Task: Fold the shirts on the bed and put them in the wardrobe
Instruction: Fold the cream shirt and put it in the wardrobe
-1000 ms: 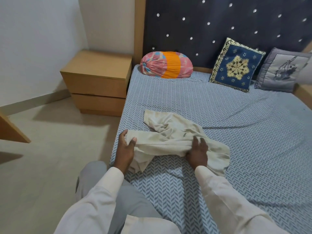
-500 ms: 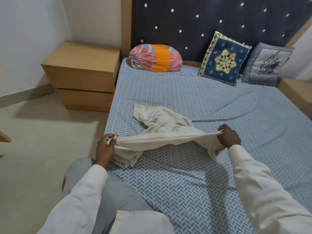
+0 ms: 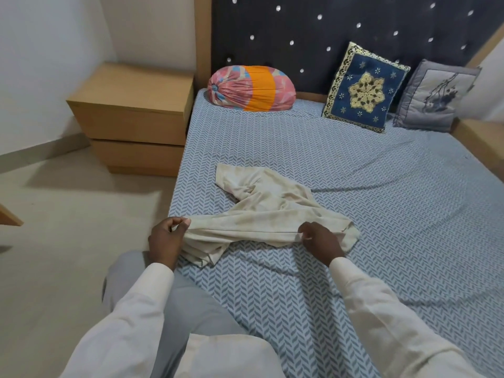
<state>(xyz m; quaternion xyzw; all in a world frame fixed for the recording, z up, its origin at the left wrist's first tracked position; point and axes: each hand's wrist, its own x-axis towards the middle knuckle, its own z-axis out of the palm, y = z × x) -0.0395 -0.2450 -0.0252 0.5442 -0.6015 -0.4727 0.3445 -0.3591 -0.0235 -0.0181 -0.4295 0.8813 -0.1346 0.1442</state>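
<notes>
Both your left hand (image 3: 166, 238) and right hand (image 3: 319, 241) pinch the crumpled cream cotton shirt (image 3: 272, 214) near the left edge of the blue herringbone-sheeted bed (image 3: 381, 214), open sheet stretching rightward.

Shirt (image 3: 272, 211) on the bed (image 3: 381, 241) near its left edge, bolster (image 3: 251, 88) at the head-left corner, two cushions (image 3: 365, 87) along the head edge rightward, nightstand (image 3: 133, 118) left of the bed.
</notes>
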